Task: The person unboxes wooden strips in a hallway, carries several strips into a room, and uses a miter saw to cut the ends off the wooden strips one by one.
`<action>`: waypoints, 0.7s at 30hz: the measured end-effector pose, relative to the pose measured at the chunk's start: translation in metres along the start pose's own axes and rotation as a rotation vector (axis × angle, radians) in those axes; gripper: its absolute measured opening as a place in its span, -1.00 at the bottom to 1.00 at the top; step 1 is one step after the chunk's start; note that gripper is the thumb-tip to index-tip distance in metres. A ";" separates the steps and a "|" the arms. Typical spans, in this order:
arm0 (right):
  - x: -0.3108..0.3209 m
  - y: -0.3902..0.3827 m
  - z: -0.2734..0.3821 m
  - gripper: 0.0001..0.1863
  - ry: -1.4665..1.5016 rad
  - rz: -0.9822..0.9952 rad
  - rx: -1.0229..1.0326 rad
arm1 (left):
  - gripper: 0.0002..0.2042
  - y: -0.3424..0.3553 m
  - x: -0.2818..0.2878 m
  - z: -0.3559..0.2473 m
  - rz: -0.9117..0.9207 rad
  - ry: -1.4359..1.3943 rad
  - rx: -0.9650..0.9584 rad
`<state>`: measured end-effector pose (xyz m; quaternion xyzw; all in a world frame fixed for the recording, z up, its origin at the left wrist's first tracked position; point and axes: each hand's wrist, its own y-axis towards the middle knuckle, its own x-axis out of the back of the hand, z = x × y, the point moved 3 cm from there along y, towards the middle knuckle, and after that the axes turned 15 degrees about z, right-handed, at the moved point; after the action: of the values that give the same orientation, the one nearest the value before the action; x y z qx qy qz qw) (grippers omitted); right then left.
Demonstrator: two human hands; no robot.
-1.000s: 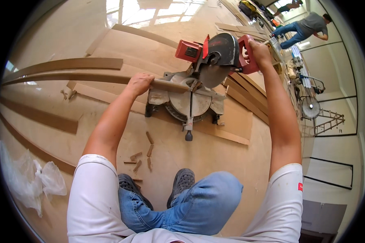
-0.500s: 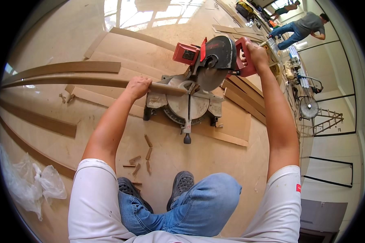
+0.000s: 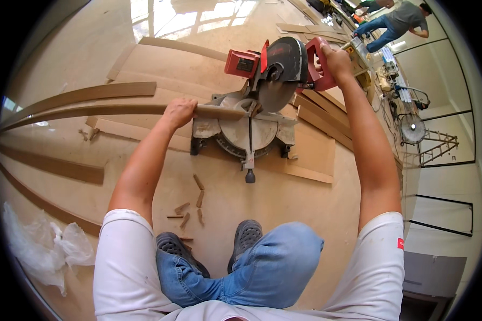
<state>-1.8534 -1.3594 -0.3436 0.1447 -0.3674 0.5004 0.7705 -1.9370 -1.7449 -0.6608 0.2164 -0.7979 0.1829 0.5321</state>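
Observation:
A miter saw (image 3: 250,130) stands on the floor in front of me, its black blade guard (image 3: 287,60) and round blade (image 3: 276,95) raised above the base. My right hand (image 3: 336,61) is wrapped round the saw's red handle (image 3: 320,67). With my left hand (image 3: 180,112) I grip a long brown wooden board (image 3: 112,110) at the left side of the saw. The board lies along the fence, and its right end (image 3: 231,114) reaches the slot under the blade. The far left end of the board runs out toward the rim of the view.
More long boards (image 3: 59,165) lie at the left, and others (image 3: 326,120) right of the saw. Small wood offcuts (image 3: 200,198) are scattered before my feet. Clear plastic sheeting (image 3: 43,243) lies lower left. A person (image 3: 396,27), a fan (image 3: 413,128) and a ladder (image 3: 439,147) are at the right.
The view has shifted slightly. Both hands keep their holds on the board and the saw handle, and the blade stays raised.

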 end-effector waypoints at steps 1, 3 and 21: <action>-0.002 0.001 0.000 -0.50 0.008 0.015 0.002 | -0.81 -0.003 0.001 0.000 0.014 -0.021 -0.018; -0.021 0.008 0.018 -0.44 -0.020 0.016 0.079 | -0.89 -0.020 -0.002 0.029 0.031 -0.005 -0.008; 0.006 0.025 -0.024 -0.42 0.089 0.121 0.078 | -0.39 -0.249 0.058 0.028 0.746 -0.057 0.102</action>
<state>-1.8638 -1.3298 -0.3596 0.1298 -0.3210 0.5658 0.7483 -1.8437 -1.9773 -0.6015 -0.0577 -0.8262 0.3975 0.3951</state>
